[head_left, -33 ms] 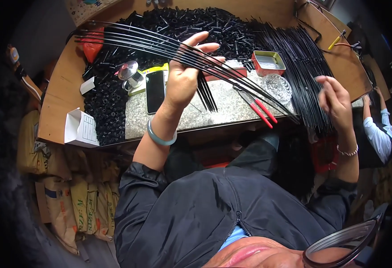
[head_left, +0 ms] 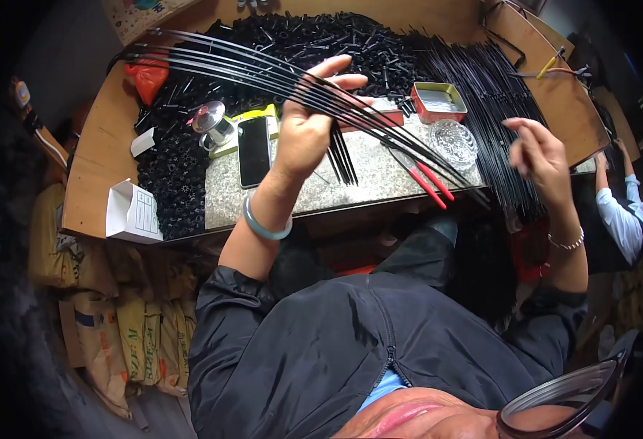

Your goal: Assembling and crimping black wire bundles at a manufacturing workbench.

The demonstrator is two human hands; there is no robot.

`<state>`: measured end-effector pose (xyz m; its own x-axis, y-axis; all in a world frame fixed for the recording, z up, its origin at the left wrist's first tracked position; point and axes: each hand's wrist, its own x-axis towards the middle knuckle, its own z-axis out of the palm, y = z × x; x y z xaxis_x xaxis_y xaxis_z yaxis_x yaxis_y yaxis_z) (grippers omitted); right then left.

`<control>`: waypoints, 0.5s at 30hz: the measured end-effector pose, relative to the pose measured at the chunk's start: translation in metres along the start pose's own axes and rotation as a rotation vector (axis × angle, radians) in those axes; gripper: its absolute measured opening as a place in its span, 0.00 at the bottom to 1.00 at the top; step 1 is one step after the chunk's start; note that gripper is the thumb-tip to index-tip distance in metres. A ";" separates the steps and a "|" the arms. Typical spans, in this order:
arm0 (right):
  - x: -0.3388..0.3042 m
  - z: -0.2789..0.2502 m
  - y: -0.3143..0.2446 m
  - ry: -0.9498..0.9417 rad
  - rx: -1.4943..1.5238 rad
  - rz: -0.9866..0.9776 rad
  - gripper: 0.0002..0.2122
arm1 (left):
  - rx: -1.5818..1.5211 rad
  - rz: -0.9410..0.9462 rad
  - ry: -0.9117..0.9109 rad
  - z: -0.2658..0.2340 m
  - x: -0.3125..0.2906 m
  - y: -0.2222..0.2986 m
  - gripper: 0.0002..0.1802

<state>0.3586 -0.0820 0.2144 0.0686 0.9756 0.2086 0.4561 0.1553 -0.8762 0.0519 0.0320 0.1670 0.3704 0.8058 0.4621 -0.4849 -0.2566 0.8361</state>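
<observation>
Across my left hand [head_left: 305,135] lies a fan of long, thin black rods [head_left: 226,60], gripped between its thumb and palm while the fingertips reach out beyond them. The rods slant from the upper left down to the right. Shorter black ends [head_left: 343,162] hang below the hand over the speckled stone slab [head_left: 314,192]. My right hand [head_left: 542,157] hovers over the near end of a large heap of black rods [head_left: 493,110]. Its index finger stretches left, apart from the thumb, and the other fingers are half curled and slightly blurred. I see nothing held in it.
Red-handled pliers [head_left: 432,186], a glass dish [head_left: 453,143], a red tin [head_left: 439,102] and a phone [head_left: 254,152] are on the slab. Black parts [head_left: 336,40] are piled behind, within the wooden table rim [head_left: 87,168]. A white box [head_left: 135,212] stands left. Another person's sleeve [head_left: 620,225] shows right.
My right hand has moved a little to the left and up, its index finger reaching further out. The left hand and its rods have shifted slightly right.
</observation>
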 end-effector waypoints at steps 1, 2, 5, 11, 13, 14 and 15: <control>0.007 0.017 -0.005 -0.051 0.010 -0.004 0.12 | 0.057 0.008 -0.017 0.007 -0.002 -0.002 0.22; 0.010 0.034 -0.009 -0.079 -0.043 -0.022 0.12 | 0.104 0.008 -0.061 0.014 -0.003 -0.003 0.23; 0.009 0.079 -0.011 -0.173 -0.035 -0.134 0.12 | 0.382 0.136 -0.065 0.027 0.001 -0.021 0.31; 0.003 0.114 -0.012 -0.273 0.095 -0.157 0.12 | 0.085 -0.061 -0.128 0.038 -0.004 -0.012 0.29; 0.001 0.118 -0.012 -0.374 0.325 -0.033 0.14 | 0.148 -0.049 -0.148 0.032 -0.004 -0.009 0.22; 0.000 0.119 -0.010 -0.473 0.421 -0.005 0.14 | 0.142 -0.039 -0.100 0.032 -0.006 -0.009 0.20; -0.003 0.118 -0.006 -0.570 0.516 0.023 0.14 | 0.266 0.001 -0.079 0.030 -0.007 -0.005 0.19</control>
<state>0.2513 -0.0671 0.1676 -0.4590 0.8868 0.0538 -0.0207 0.0499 -0.9985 0.0750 0.0119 0.1688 0.4359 0.7642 0.4754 -0.2635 -0.3968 0.8793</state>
